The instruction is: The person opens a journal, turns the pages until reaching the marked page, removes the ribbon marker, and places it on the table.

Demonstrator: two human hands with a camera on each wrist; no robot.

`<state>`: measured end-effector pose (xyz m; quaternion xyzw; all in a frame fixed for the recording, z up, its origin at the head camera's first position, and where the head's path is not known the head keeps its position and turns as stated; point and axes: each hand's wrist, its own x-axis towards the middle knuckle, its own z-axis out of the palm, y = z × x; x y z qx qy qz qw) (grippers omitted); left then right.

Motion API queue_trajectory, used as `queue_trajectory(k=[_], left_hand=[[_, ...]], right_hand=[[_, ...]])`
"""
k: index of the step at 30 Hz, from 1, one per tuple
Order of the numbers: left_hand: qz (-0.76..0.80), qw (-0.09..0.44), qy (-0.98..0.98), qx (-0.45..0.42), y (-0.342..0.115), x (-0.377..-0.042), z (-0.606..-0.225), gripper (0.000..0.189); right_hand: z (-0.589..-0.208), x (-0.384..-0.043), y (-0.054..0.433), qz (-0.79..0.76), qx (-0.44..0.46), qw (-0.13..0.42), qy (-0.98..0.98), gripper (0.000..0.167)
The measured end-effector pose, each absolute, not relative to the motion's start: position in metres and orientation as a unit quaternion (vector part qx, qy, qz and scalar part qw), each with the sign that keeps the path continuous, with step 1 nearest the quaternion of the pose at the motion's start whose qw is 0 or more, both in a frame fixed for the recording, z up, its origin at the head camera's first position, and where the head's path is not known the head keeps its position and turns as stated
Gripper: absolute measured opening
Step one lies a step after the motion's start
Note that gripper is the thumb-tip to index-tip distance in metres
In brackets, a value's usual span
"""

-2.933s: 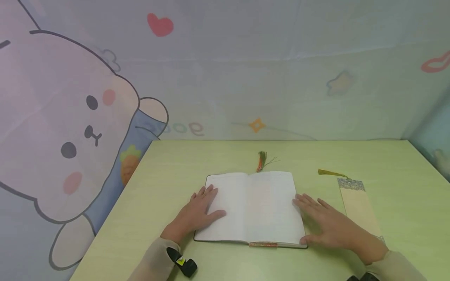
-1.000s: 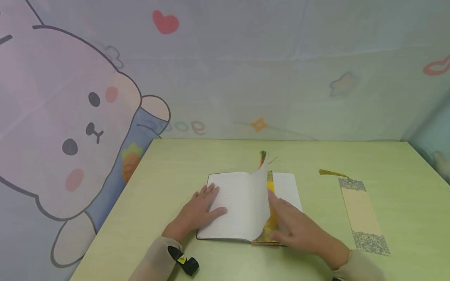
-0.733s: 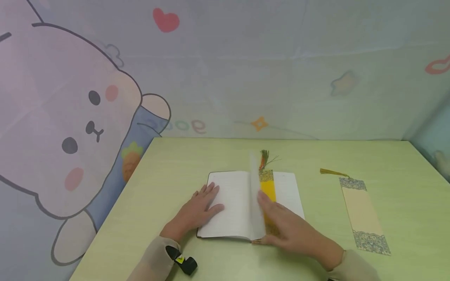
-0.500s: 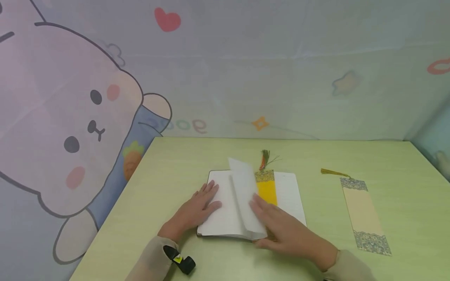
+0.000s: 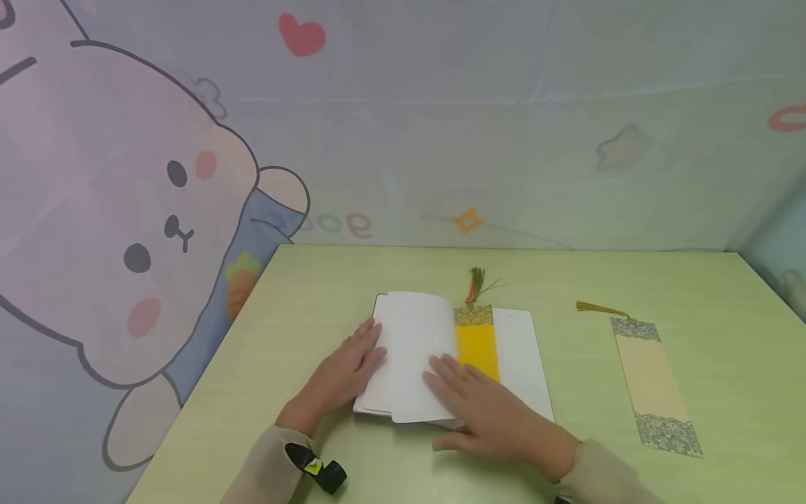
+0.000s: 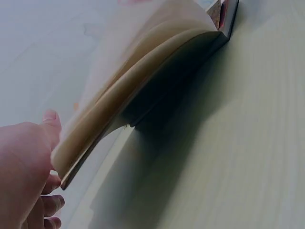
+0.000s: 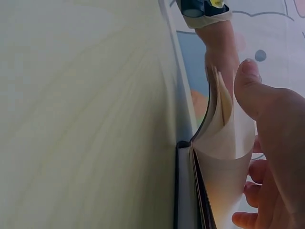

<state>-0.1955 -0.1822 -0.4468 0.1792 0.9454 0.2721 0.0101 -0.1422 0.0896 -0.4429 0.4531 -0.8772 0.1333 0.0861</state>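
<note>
An open notebook lies at the table's middle with its left half raised off the surface. My left hand grips that half's outer edge, thumb above and fingers beneath the cover. My right hand rests with extended fingers on the turned page, near the spine. On the right half lies a yellow bookmark with patterned ends, its lower part hidden by my right hand. Its red-green tassel sticks out past the notebook's top. In the right wrist view, several pages curve upward toward my left hand.
A cream bookmark with patterned ends and a gold tassel lies to the right of the notebook on the pale green table. Behind the table hangs a printed cloth.
My right hand has swept a page leftward, uncovering the yellow bookmark. My left hand has gone from lying flat on the left page to gripping its edge, and that half has risen.
</note>
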Motion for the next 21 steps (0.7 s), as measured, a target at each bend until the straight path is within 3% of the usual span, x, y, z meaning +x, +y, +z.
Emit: queue_trajectory(k=[8,21], left_hand=[[0.251,-0.007,0.955,0.161,-0.173,-0.194,-0.438,0.072],[0.212,-0.009,0.96,0.184,-0.161,-0.202,-0.444,0.067]], right_hand=[[-0.442,-0.142,0.076,0.1,0.47,0.087,-0.873,0.085],[-0.444,-0.134,0.05,-0.012,0.487,0.073,-0.87,0.079]])
